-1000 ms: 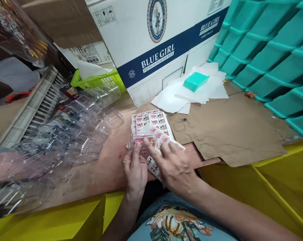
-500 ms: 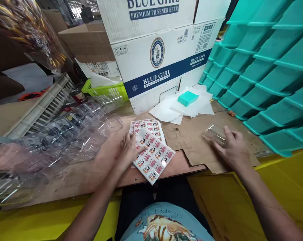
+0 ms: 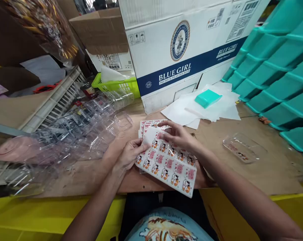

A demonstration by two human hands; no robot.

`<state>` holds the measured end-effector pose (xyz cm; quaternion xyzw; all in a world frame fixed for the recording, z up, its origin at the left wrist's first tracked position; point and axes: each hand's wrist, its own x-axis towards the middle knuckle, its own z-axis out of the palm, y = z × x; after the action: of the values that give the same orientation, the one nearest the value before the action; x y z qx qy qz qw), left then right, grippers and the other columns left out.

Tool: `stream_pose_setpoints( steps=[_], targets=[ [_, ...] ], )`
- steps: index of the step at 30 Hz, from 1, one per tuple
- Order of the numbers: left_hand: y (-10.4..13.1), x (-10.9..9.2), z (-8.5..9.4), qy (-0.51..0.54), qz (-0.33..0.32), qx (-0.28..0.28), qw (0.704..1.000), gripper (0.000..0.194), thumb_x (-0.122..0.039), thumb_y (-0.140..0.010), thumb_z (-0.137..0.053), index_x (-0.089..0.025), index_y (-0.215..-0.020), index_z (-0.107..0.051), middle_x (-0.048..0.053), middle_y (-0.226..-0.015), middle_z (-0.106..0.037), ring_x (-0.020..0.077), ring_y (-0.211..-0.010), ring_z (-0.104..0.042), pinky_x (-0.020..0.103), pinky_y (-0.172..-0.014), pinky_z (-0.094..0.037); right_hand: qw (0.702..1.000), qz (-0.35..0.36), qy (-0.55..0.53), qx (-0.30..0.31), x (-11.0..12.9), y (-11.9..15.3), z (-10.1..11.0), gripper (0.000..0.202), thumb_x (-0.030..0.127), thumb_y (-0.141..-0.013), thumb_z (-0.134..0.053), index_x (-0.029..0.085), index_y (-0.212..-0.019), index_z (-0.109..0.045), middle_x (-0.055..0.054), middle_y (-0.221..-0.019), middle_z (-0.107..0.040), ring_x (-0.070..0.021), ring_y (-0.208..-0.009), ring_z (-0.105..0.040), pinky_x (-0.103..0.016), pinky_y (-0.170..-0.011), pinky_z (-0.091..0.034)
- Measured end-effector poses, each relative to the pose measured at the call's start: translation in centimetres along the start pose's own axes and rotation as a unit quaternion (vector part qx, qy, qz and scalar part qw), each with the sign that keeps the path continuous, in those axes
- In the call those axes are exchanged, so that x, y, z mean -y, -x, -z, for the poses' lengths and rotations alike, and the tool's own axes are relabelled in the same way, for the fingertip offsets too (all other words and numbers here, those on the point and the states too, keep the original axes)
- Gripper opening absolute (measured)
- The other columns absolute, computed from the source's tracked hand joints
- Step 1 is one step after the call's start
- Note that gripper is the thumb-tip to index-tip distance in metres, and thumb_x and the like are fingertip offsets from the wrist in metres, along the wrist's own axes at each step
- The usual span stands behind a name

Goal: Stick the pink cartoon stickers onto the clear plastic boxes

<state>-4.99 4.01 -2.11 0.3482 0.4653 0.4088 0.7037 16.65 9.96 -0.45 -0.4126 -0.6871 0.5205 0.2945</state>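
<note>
1. Left fingers (image 3: 134, 143) closed on the sticker sheet (image 3: 166, 164); right fingers (image 3: 169, 124) half-curled over it, grip unclear.
2. Right of the fingers, one clear box (image 3: 238, 147) bears stickers; the sheet has many left; clear boxes (image 3: 86, 127) lie leftward, any stickers unclear.

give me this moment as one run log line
left hand: grips sticker sheet | right hand: at same sheet | clear box: on brown cardboard, right | teal tray: on white papers
</note>
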Motion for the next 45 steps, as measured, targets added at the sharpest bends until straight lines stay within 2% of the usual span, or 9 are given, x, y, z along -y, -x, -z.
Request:
stream_pose_setpoints(
  steps=[2,5,7,9,15,27,34,40,45],
  targets=[
    [-0.2,0.2,0.3,0.024,0.026,0.01,0.999,0.031,-0.027,-0.066,-0.085,-0.013,-0.09,-0.072,0.005,-0.081,-0.076,0.0162,-0.066,-0.068,0.026,-0.064,-0.054,0.999,-0.013,-0.043,-0.002,-0.9,-0.2,0.3,0.034,0.035,-0.088,-0.064,0.024,-0.118,-0.052,0.011,-0.055,-0.037,-0.0089,-0.045,-0.035,-0.02,-0.041,-0.028],
    [-0.7,0.8,0.3,0.041,0.032,0.018,0.999,0.033,-0.027,-0.069,-0.083,-0.014,-0.097,-0.073,0.007,-0.088,-0.077,0.0177,-0.07,-0.07,0.027,-0.066,-0.055,0.991,0.066,0.068,-0.099,-1.5,-0.1,0.0,0.025,0.028,-0.089,-0.063,0.023,-0.112,-0.056,0.003,-0.069,-0.053,-0.0129,-0.058,-0.047,-0.026,-0.052,-0.04],
    [-0.9,1.0,0.0,0.05,0.01,0.002,0.999,0.031,-0.028,-0.071,-0.082,-0.013,-0.096,-0.073,0.007,-0.088,-0.077,0.0166,-0.069,-0.07,0.026,-0.067,-0.055,0.951,0.17,0.203,-0.159,-1.4,0.3,-0.7,0.017,0.022,-0.089,-0.063,0.021,-0.105,-0.061,-0.006,-0.09,-0.062,-0.0196,-0.081,-0.056,-0.035,-0.07,-0.047],
    [-1.1,1.2,-0.4,0.059,-0.009,-0.016,0.998,0.029,-0.029,-0.071,-0.082,-0.012,-0.094,-0.074,0.007,-0.085,-0.077,0.0165,-0.067,-0.07,0.026,-0.066,-0.055,0.908,0.25,0.299,-0.155,-1.0,0.8,-1.5,0.013,0.019,-0.088,-0.065,0.021,-0.1,-0.065,-0.009,-0.1,-0.064,-0.0246,-0.096,-0.054,-0.042,-0.082,-0.046],
    [-1.4,1.7,-1.7,0.101,-0.033,-0.08,0.991,0.029,-0.032,-0.074,-0.08,-0.012,-0.094,-0.073,0.007,-0.083,-0.076,0.0189,-0.065,-0.07,0.03,-0.065,-0.056,0.836,0.267,0.431,-0.208,-0.4,2.2,-3.5,0.017,0.024,-0.089,-0.066,0.024,-0.106,-0.068,-0.008,-0.107,-0.068,-0.0322,-0.109,-0.051,-0.058,-0.096,-0.033],
    [-0.6,2.3,-2.1,0.126,-0.027,-0.048,0.99,0.025,-0.024,-0.071,-0.082,-0.015,-0.094,-0.075,0.006,-0.086,-0.077,0.0199,-0.081,-0.072,0.031,-0.077,-0.055,0.925,0.254,0.23,-0.167,-1.7,1.8,-3.7,0.015,0.023,-0.09,-0.065,0.024,-0.101,-0.075,-0.007,-0.088,-0.069,-0.0228,-0.087,-0.052,-0.041,-0.076,-0.047],
    [-0.2,2.0,-1.9,0.115,0.015,-0.021,0.993,0.036,-0.025,-0.067,-0.084,-0.016,-0.101,-0.074,0.007,-0.091,-0.077,0.0229,-0.083,-0.072,0.033,-0.077,-0.056,0.927,0.256,0.218,-0.168,-1.3,2.2,-3.6,0.015,0.022,-0.09,-0.065,0.021,-0.099,-0.076,-0.009,-0.087,-0.068,-0.0234,-0.087,-0.052,-0.043,-0.077,-0.048],
    [0.2,2.1,-2.3,0.085,-0.008,-0.052,0.995,0.028,-0.027,-0.066,-0.084,-0.016,-0.091,-0.075,0.004,-0.083,-0.077,0.0191,-0.07,-0.071,0.031,-0.07,-0.056,0.937,0.251,0.192,-0.148,-1.1,2.5,-4.0,0.014,0.018,-0.091,-0.061,0.019,-0.091,-0.074,-0.007,-0.081,-0.068,-0.0223,-0.083,-0.054,-0.043,-0.077,-0.047],
    [-0.3,2.2,-1.2,-0.041,-0.037,-0.089,0.994,0.034,-0.035,-0.071,-0.08,-0.015,-0.097,-0.073,0.009,-0.092,-0.075,0.0257,-0.084,-0.07,0.04,-0.081,-0.056,0.954,0.15,0.083,-0.247,-1.5,1.8,-2.2,0.015,0.022,-0.091,-0.061,0.022,-0.079,-0.07,-0.003,-0.075,-0.067,-0.0199,-0.077,-0.057,-0.039,-0.074,-0.048]
  ],
)
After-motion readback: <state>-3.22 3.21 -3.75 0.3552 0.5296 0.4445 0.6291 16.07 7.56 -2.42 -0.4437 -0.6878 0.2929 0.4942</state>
